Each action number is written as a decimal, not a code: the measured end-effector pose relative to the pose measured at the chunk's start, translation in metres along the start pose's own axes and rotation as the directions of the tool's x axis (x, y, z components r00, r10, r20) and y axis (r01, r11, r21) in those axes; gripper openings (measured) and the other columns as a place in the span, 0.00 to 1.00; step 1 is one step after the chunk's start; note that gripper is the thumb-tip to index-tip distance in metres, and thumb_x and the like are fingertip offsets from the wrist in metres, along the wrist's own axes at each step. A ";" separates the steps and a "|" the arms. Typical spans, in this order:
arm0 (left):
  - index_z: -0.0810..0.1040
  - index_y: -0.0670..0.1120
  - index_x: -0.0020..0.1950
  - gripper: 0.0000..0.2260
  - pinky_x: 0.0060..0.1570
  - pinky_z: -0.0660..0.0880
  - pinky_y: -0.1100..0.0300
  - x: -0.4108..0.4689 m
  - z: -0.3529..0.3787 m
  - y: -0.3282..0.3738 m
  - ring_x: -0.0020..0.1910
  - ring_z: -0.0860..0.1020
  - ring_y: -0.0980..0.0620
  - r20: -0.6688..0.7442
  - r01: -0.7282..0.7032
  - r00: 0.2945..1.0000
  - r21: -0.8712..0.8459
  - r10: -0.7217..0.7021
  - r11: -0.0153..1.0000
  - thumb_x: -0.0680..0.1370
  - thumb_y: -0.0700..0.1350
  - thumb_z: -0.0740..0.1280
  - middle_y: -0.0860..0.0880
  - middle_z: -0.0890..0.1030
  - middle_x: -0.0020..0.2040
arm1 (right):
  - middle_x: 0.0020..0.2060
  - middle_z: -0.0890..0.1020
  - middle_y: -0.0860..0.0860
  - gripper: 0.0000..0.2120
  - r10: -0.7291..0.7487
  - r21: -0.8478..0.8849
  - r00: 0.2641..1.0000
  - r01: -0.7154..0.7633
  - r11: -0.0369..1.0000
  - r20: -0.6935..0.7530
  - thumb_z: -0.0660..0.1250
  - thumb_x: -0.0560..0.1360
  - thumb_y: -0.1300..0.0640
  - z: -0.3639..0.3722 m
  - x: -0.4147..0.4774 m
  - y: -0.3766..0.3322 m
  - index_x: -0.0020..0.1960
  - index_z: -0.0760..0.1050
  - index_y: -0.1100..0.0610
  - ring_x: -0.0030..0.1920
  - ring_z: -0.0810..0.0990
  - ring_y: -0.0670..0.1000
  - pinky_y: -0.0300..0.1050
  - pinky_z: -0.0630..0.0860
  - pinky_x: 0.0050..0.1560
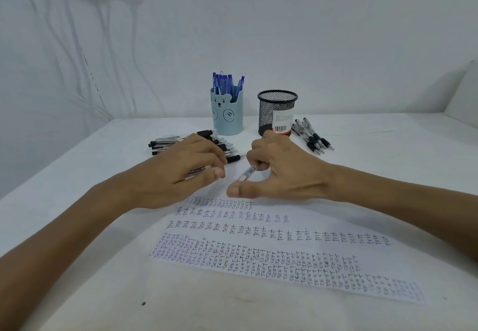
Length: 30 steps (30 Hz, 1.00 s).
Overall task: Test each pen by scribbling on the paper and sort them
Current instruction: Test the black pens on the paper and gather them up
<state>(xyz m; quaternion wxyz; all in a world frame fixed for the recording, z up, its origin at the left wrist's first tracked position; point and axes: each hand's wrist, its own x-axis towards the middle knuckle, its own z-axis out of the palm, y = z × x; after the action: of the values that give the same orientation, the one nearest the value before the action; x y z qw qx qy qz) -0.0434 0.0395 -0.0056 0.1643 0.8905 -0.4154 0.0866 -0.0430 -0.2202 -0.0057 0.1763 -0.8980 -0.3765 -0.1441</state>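
Note:
My right hand [282, 173] grips a clear pen [247, 173] in its curled fingers, thumb stretched out towards the left, above the top edge of the paper [284, 250]. The paper is covered with rows of the word "test". My left hand [181, 173] rests with straight fingers on a pile of black pens [181, 142] left of the paper's top. A light blue bear cup [227, 113] holds several blue pens. A black mesh cup [276, 113] stands beside it, its inside hidden. A few black pens [311, 135] lie to the right of the mesh cup.
Everything sits on a white table [77, 266] against a white wall. White cables [108, 46] hang down the wall at the back left. A small dark speck [143, 303] lies on the table near the front.

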 end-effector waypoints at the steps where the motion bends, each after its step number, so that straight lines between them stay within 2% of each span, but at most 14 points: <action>1: 0.81 0.54 0.58 0.17 0.66 0.66 0.60 0.000 0.000 0.000 0.70 0.70 0.52 -0.003 -0.006 1.000 0.006 0.006 1.000 0.85 0.60 0.55 0.61 0.76 0.63 | 0.29 0.66 0.50 0.34 -0.012 -0.004 1.000 0.012 1.000 -0.012 0.66 0.70 0.28 0.000 -0.001 -0.001 0.32 0.61 0.58 0.39 0.62 0.49 0.44 0.60 0.41; 5: 0.79 0.55 0.60 0.16 0.66 0.69 0.57 0.000 0.001 0.004 0.69 0.71 0.54 -0.002 -0.027 1.000 0.075 0.028 0.997 0.82 0.62 0.61 0.61 0.76 0.63 | 0.28 0.68 0.51 0.33 -0.028 0.044 0.994 0.033 0.998 -0.105 0.62 0.72 0.29 -0.002 0.002 0.001 0.32 0.63 0.59 0.37 0.65 0.50 0.44 0.60 0.39; 7: 0.78 0.55 0.63 0.19 0.67 0.67 0.61 0.000 0.000 0.006 0.69 0.70 0.57 0.019 -0.039 0.999 0.096 0.037 0.995 0.80 0.65 0.64 0.61 0.75 0.64 | 0.32 0.69 0.54 0.32 0.002 0.131 0.993 0.013 0.991 -0.114 0.64 0.74 0.31 -0.006 0.003 0.004 0.34 0.64 0.61 0.36 0.66 0.50 0.44 0.62 0.38; 9: 0.76 0.56 0.68 0.24 0.70 0.62 0.68 -0.002 -0.001 0.009 0.72 0.67 0.61 0.053 -0.036 0.998 0.089 0.032 0.995 0.77 0.68 0.66 0.63 0.73 0.69 | 0.35 0.71 0.57 0.29 0.051 0.282 0.986 -0.005 0.960 -0.156 0.68 0.77 0.38 -0.008 0.003 0.006 0.36 0.64 0.63 0.35 0.69 0.49 0.45 0.68 0.38; 11: 0.71 0.59 0.75 0.33 0.74 0.52 0.72 -0.003 -0.002 0.011 0.76 0.60 0.67 0.108 0.013 0.994 0.083 -0.022 0.996 0.74 0.73 0.66 0.66 0.67 0.75 | 0.40 0.75 0.61 0.24 0.154 0.496 0.962 -0.022 0.868 -0.225 0.64 0.80 0.43 -0.005 0.004 0.010 0.38 0.70 0.62 0.39 0.75 0.57 0.58 0.74 0.44; 12: 0.68 0.61 0.78 0.36 0.76 0.47 0.71 -0.003 -0.002 0.012 0.78 0.55 0.69 0.145 0.037 0.988 0.090 -0.050 0.995 0.73 0.74 0.66 0.67 0.63 0.78 | 0.42 0.76 0.62 0.21 0.220 0.597 0.946 -0.035 0.802 -0.240 0.61 0.82 0.44 -0.004 0.006 0.011 0.38 0.74 0.57 0.41 0.76 0.58 0.61 0.76 0.47; 14: 0.64 0.61 0.80 0.40 0.80 0.39 0.62 -0.001 0.000 0.012 0.79 0.50 0.71 0.207 0.047 0.976 0.120 -0.071 0.992 0.72 0.76 0.65 0.68 0.59 0.79 | 0.43 0.76 0.64 0.23 0.352 0.709 0.917 -0.120 0.695 -0.189 0.56 0.85 0.45 -0.004 0.009 0.012 0.38 0.82 0.50 0.43 0.76 0.53 0.56 0.80 0.54; 15: 0.63 0.61 0.81 0.42 0.81 0.37 0.58 0.000 0.001 0.011 0.79 0.49 0.71 0.229 0.049 0.970 0.134 -0.079 0.990 0.71 0.77 0.64 0.68 0.58 0.80 | 0.39 0.74 0.64 0.26 0.392 0.734 0.910 -0.172 0.657 -0.138 0.54 0.86 0.44 -0.004 0.009 0.012 0.40 0.84 0.49 0.41 0.74 0.54 0.53 0.82 0.52; 17: 0.62 0.61 0.81 0.43 0.81 0.36 0.52 0.000 0.001 0.010 0.78 0.47 0.72 0.265 0.072 0.958 0.148 -0.110 0.986 0.71 0.79 0.62 0.68 0.58 0.80 | 0.31 0.72 0.61 0.30 0.414 0.788 0.910 -0.265 0.556 0.014 0.52 0.85 0.39 -0.004 0.006 0.011 0.44 0.86 0.55 0.35 0.71 0.56 0.48 0.80 0.40; 20: 0.61 0.62 0.81 0.43 0.80 0.34 0.52 -0.001 0.000 0.007 0.77 0.46 0.74 0.295 0.097 0.946 0.132 -0.133 0.987 0.69 0.80 0.60 0.69 0.56 0.80 | 0.33 0.79 0.58 0.29 0.368 0.835 0.917 -0.319 0.448 0.153 0.55 0.83 0.39 -0.003 0.000 0.007 0.49 0.85 0.61 0.32 0.75 0.55 0.47 0.78 0.34; 23: 0.60 0.63 0.81 0.44 0.80 0.33 0.53 -0.001 -0.001 0.007 0.76 0.44 0.76 0.307 0.112 0.941 0.113 -0.142 0.987 0.68 0.81 0.59 0.70 0.55 0.80 | 0.36 0.80 0.58 0.17 0.333 0.819 0.930 -0.309 0.483 0.155 0.66 0.82 0.52 -0.001 -0.003 0.006 0.53 0.79 0.68 0.33 0.77 0.53 0.43 0.69 0.25; 25: 0.61 0.64 0.81 0.44 0.79 0.32 0.55 0.000 -0.001 0.008 0.75 0.44 0.77 0.311 0.116 0.939 0.106 -0.144 0.988 0.68 0.81 0.59 0.71 0.55 0.79 | 0.34 0.79 0.58 0.10 0.325 0.799 0.929 -0.330 0.503 0.180 0.68 0.80 0.60 -0.001 -0.007 0.004 0.51 0.76 0.69 0.29 0.75 0.52 0.40 0.62 0.23; 30: 0.61 0.63 0.81 0.43 0.79 0.30 0.51 0.000 0.000 0.009 0.76 0.46 0.76 0.308 0.106 0.941 0.120 -0.138 0.987 0.69 0.80 0.59 0.72 0.56 0.79 | 0.31 0.78 0.59 0.04 0.262 0.764 0.919 -0.390 0.514 0.294 0.65 0.79 0.64 -0.005 -0.011 -0.006 0.45 0.76 0.63 0.26 0.72 0.51 0.36 0.65 0.24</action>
<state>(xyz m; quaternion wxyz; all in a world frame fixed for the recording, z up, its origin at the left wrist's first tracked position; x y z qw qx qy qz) -0.0498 0.0341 -0.0031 0.0552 0.9241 -0.3752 -0.0460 -0.0554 -0.2256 -0.0049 0.5624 -0.7795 -0.2358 0.1432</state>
